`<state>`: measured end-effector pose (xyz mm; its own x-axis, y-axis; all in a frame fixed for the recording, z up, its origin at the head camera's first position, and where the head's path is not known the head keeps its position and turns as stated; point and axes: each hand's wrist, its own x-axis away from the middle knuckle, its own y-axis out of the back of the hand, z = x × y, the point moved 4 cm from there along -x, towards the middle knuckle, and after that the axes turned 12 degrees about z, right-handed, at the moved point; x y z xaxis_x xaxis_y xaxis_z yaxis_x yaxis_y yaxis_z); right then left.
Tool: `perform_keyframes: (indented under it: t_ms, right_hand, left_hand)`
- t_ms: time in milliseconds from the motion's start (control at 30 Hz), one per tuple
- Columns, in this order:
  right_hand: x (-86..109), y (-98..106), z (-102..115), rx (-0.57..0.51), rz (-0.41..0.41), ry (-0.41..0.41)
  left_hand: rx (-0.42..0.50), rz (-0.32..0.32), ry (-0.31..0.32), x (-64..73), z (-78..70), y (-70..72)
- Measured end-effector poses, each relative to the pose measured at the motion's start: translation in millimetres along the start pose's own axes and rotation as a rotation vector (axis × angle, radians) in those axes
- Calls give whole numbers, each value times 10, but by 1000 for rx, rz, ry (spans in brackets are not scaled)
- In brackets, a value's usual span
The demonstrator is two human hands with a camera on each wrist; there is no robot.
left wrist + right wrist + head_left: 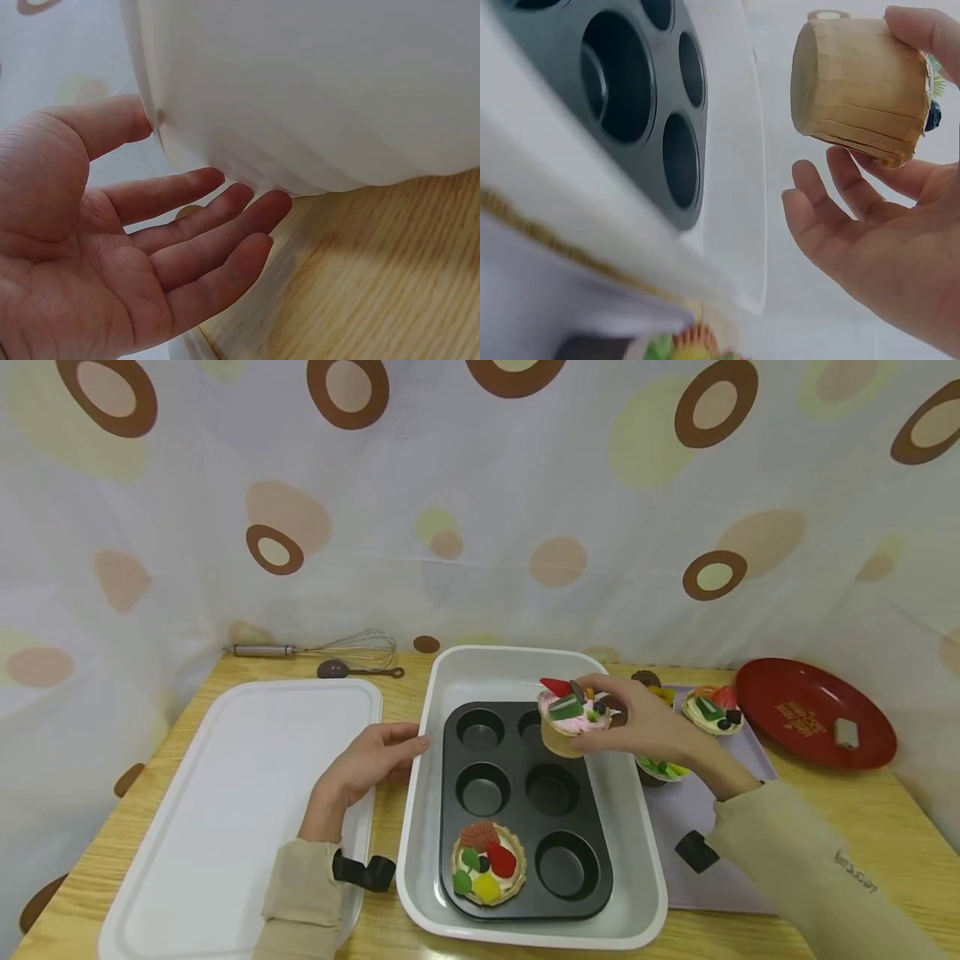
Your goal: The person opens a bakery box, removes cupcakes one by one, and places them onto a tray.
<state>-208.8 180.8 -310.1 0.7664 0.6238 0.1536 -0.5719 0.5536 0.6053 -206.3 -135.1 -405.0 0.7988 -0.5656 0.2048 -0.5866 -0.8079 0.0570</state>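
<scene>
My right hand pinches a pretend cupcake in a tan paper cup, with pink cream, a red piece and a green piece on top. It is held above the upper right of a dark muffin pan, apart from it. The pan lies inside a white basin. In its front left cup sits a fruit tart with red, yellow and green toppings. My left hand is at the basin's left side, thumb touching the wall near the rim and fingers loosely bent beneath, seen also in the left wrist view.
Right of the basin, a lilac tray holds several pretend cakes, including a fruit tart. A red plate with a small pale block is beyond. At left lies a white lid; behind it, a whisk and brown spoon.
</scene>
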Motion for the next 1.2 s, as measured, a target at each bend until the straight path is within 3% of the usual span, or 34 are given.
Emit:
perform_keyframes:
  t_ms: [333,600,933,1200]
  right_hand:
    - [503,286,-231,117,-100,-120]
    - [892,480,-592,174,-145,-219]
    - [1257,578,-1076,144,-221,-332]
    - [1403,482,-1384,141,-230,-423]
  left_hand:
    - [10,5,-1,-8,7,-14]
    - [-4,5,-6,-13,0,3]
    - [-4,-9,8,-7,-4,15]
    - [-7,-13,18,2,-3,6]
